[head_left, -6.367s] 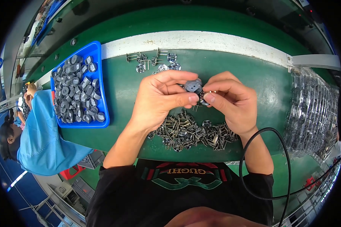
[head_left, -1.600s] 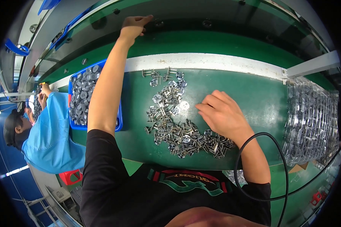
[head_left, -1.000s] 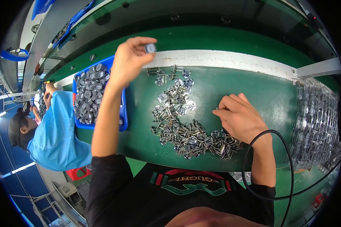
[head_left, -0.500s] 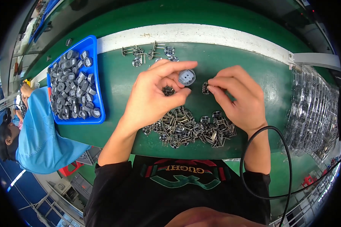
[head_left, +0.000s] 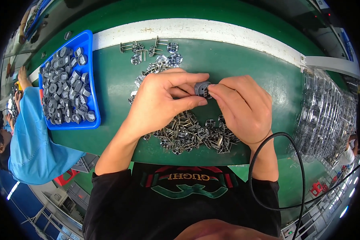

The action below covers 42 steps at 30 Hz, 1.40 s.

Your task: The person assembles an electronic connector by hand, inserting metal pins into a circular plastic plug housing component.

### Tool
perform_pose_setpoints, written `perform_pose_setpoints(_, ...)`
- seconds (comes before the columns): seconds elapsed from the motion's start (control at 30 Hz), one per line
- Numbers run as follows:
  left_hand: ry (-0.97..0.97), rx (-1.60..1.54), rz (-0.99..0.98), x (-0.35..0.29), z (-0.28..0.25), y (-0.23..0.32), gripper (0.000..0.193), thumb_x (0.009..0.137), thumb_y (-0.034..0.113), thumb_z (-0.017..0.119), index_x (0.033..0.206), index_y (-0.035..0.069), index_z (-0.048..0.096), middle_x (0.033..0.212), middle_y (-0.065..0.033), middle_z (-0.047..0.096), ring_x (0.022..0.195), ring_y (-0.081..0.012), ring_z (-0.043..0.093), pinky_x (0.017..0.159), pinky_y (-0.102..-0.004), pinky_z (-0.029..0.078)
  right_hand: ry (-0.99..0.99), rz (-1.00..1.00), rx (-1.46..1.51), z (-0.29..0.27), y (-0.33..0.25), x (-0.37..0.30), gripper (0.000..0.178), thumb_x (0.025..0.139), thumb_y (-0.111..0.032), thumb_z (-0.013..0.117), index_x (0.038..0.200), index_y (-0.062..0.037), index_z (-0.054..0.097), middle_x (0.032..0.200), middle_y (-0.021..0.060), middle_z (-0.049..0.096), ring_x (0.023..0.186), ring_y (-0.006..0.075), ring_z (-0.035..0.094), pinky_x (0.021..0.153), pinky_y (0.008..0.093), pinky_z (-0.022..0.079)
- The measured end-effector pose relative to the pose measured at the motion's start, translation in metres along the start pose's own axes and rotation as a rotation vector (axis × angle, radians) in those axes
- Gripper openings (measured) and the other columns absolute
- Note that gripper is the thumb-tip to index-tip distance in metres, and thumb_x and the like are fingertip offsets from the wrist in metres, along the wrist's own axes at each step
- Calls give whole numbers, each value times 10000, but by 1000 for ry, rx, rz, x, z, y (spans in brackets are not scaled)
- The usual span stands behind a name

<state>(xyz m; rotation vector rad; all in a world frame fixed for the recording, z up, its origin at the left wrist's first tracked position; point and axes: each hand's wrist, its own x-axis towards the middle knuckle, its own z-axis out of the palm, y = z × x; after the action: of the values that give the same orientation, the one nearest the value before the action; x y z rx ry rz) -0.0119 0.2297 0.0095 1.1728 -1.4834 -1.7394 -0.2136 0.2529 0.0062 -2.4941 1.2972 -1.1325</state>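
Between the thumb and fingers of my left hand [head_left: 158, 98] is a round grey plastic housing [head_left: 201, 89], its open side turned toward the right. The fingertips of my right hand [head_left: 246, 106] pinch a small circuit board [head_left: 207, 92] at the housing's opening. Most of that board is hidden by the housing and fingers, so I cannot tell how deep it sits. Below my hands lies a pile of small circuit boards with metal pins [head_left: 188, 134]. More boards [head_left: 173, 60] are scattered beyond my left hand.
A blue tray [head_left: 93, 80] full of grey housings stands at the left. At the right are stacked clear plastic trays [head_left: 326, 116]. A white rail [head_left: 212, 28] runs along the far side. A black cable [head_left: 302, 172] loops by my right forearm. A co-worker in blue [head_left: 38, 140] is at left.
My right hand has moved left and brought the small board up against the housing. The housing has turned in my left hand from facing up to facing right. The whole view has shifted slightly.
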Motion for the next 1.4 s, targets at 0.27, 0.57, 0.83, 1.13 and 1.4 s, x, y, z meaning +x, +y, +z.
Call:
perform_pose_setpoints(0.27, -46, -13, 9, 2, 3, 0, 463, 753, -191, 675, 1196, -60, 646, 935, -53, 568, 816, -109, 638, 762, -223, 582, -13, -22, -53, 4, -2, -2, 201, 693, -86, 664, 887, -37, 645, 807, 29, 559, 646, 185, 574, 492, 308, 461)
perform_pose_setpoints(0.57, -20, 24, -20, 0, -10, 5, 337, 807, -101, 686, 1140, -45, 687, 904, -64, 634, 751, -82, 608, 641, -191, 481, 18, 134, 318, 12, -11, -2, 344, 694, 47, 642, 1035, 4, 659, 915, 94, 600, 739, 237, 621, 591, 345, 525)
perform_pose_setpoints(0.83, 223, 558, 174, 78, -85, 44, 314, 893, 74, 657, 1200, 11, 679, 938, -52, 683, 871, -111, 581, 826, -255, 463, -160, 146, 168, 22, 10, -5, 440, 696, 65, 628, 1123, -40, 653, 1055, 76, 608, 850, 272, 595, 705, 375, 526)
perform_pose_setpoints(1.13, 416, 499, 186, 204, -161, 12, 193, 853, 89, 705, 1020, -2, 736, 840, -72, 724, 672, -108, 640, 647, -227, 522, -387, -58, 92, 35, -9, -6, 314, 761, -99, 726, 1068, -126, 665, 1037, -1, 599, 940, 202, 551, 795, 335, 468)
perform_pose_setpoints(1.4, 468, 476, 143, 200, -155, 14, 203, 846, 167, 746, 972, 7, 754, 802, -62, 717, 607, -83, 592, 616, -218, 510, -376, 13, 219, 19, -6, -4, 226, 747, -125, 762, 957, -107, 679, 933, 2, 571, 880, 221, 537, 767, 346, 474)
